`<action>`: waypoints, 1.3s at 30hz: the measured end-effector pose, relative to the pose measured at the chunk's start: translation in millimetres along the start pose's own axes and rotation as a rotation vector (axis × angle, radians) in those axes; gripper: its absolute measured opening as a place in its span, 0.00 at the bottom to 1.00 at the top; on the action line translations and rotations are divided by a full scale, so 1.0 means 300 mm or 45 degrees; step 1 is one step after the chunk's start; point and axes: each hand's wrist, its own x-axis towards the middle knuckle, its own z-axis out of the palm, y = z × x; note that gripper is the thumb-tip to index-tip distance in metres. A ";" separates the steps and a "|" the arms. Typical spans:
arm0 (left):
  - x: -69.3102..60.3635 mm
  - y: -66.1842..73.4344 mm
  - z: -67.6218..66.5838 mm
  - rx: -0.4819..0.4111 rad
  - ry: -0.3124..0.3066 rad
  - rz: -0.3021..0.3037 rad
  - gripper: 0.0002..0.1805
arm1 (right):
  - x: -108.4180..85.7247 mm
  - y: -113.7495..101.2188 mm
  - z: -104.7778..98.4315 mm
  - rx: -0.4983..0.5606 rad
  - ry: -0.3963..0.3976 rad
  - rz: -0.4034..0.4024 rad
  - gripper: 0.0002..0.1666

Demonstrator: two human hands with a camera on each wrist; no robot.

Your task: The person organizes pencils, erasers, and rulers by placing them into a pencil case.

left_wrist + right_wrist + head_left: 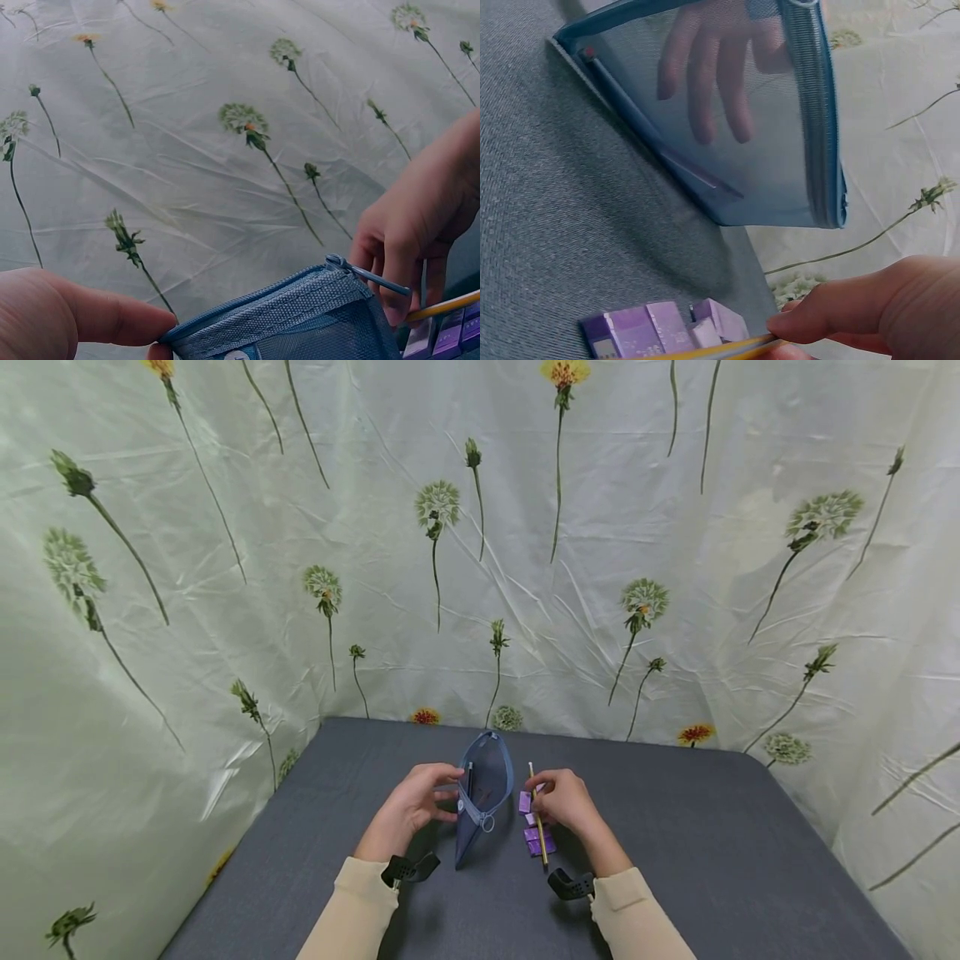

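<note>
A blue mesh zip pouch [486, 781] stands with its mouth open on the dark table; pens [660, 142] show through its mesh. The left hand [422, 797] pinches the pouch's rim between thumb and fingers at its left side. To the right of the pouch, the right hand [564, 800] pinches a yellow-striped pencil [542, 843] near its upper part. Beneath the pencil lie several small purple boxes [652, 330]. In the left wrist view the pencil [448, 305] extends to the right from the right hand's fingertips, beside the pouch's zipper pull [380, 280].
The dark table [690, 843] reaches back to a pale curtain [375, 485] printed with dandelions, which also hangs along both sides. Black wrist devices [572, 885] sit on both wrists, over light sleeves.
</note>
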 end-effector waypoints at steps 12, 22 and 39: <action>-0.001 -0.001 0.004 0.007 -0.018 0.011 0.06 | -0.009 -0.014 -0.021 0.103 -0.028 -0.006 0.23; -0.001 -0.005 0.003 -0.001 -0.004 0.011 0.07 | -0.009 -0.028 -0.038 0.204 -0.045 0.007 0.26; 0.002 -0.005 0.004 -0.001 -0.011 0.012 0.07 | -0.019 -0.055 -0.066 0.221 -0.027 0.003 0.24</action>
